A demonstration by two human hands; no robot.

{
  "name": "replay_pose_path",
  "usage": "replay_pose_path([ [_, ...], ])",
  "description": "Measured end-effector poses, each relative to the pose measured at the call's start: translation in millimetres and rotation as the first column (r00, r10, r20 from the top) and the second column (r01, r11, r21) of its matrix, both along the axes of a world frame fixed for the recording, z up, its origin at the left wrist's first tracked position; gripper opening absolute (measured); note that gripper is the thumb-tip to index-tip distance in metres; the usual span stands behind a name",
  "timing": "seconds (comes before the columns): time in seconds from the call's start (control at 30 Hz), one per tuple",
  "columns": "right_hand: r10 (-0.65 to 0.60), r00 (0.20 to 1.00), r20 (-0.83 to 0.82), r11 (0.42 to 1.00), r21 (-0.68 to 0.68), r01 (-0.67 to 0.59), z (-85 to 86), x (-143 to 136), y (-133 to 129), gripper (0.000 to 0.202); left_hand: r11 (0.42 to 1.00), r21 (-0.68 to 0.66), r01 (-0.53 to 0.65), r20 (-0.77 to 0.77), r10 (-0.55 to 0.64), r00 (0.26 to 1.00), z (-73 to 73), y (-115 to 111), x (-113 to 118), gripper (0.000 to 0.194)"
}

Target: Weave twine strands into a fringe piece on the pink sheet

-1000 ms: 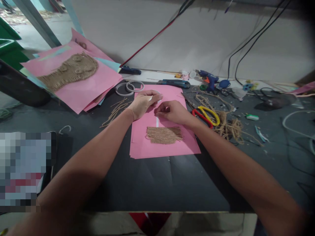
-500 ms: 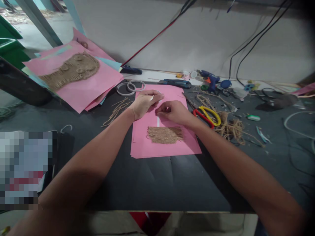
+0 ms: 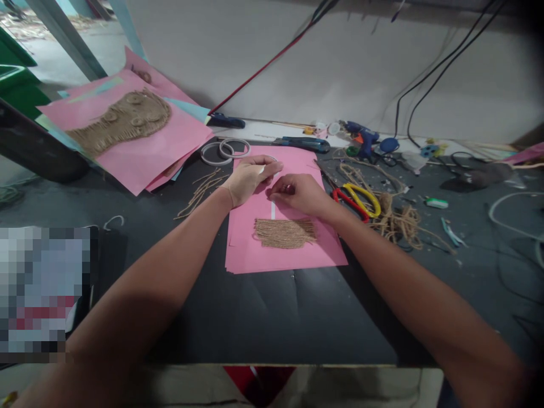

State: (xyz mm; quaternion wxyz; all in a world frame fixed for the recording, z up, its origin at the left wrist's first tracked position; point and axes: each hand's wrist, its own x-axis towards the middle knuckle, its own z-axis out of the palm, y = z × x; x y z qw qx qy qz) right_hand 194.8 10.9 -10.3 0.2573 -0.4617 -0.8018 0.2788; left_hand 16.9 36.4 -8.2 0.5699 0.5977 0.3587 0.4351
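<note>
Pink paper point(image 3: 289, 259) lies on the dark table under both hands. A block of twine strands point(image 3: 285, 233) lies side by side on its lower half, and a white strip point(image 3: 273, 211) runs up from the block. My left hand point(image 3: 250, 180) is closed at the fingertips over the upper part of the paper, near a thin white piece; what it pinches is too small to make out. My right hand point(image 3: 300, 194) hovers just above the twine block, thumb and fingertips pressed together, with anything between them hidden.
Rings of tape point(image 3: 225, 152) and cut twine pieces point(image 3: 199, 192) lie left of the paper. To the right are red and yellow scissors point(image 3: 357, 201), tangled twine point(image 3: 397, 221) and a blue glue gun point(image 3: 365, 139). A twine-covered pink sheet point(image 3: 148, 150) lies back left.
</note>
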Motion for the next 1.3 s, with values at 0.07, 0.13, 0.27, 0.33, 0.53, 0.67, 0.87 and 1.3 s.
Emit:
replay_pose_path([
  [0.07,0.003,1.000,0.000,1.000,0.007,-0.003,-1.4,1,1,0.011,1.000,-0.005,0.003,-0.002,-0.003,1.000,-0.6,0,0,0.033],
  [0.13,0.011,1.000,-0.001,1.000,0.013,-0.011,-2.7,2,2,0.011,1.000,-0.010,0.013,0.006,-0.013,1.000,-1.2,1,0,0.033],
  [0.27,0.048,0.999,0.008,0.998,0.038,-0.048,-3.8,3,3,0.010,1.000,-0.007,0.029,0.027,-0.028,0.999,-1.5,1,-1,0.031],
  [0.33,0.064,0.998,0.027,0.995,0.069,-0.065,-3.8,3,4,0.010,1.000,-0.006,0.024,0.026,-0.024,0.999,-0.9,1,0,0.029],
  [0.53,0.096,0.995,0.029,0.987,0.125,-0.099,-5.3,4,5,0.010,1.000,0.010,0.028,0.007,-0.028,1.000,0.2,0,0,0.031],
  [0.67,0.106,0.994,0.021,0.988,0.113,-0.108,-7.2,5,5,0.008,1.000,0.009,0.027,0.023,-0.027,0.999,-2.0,2,0,0.028],
  [0.87,0.103,0.994,-0.040,0.993,0.055,-0.100,-4.2,8,5,0.009,0.999,-0.011,0.031,0.049,-0.031,0.998,-3.8,2,-1,0.029],
  [1.3,0.214,0.977,-0.013,0.976,0.050,-0.213,1.0,18,9,0.019,0.999,-0.040,0.016,0.038,-0.014,0.999,-1.9,1,-1,0.031],
])
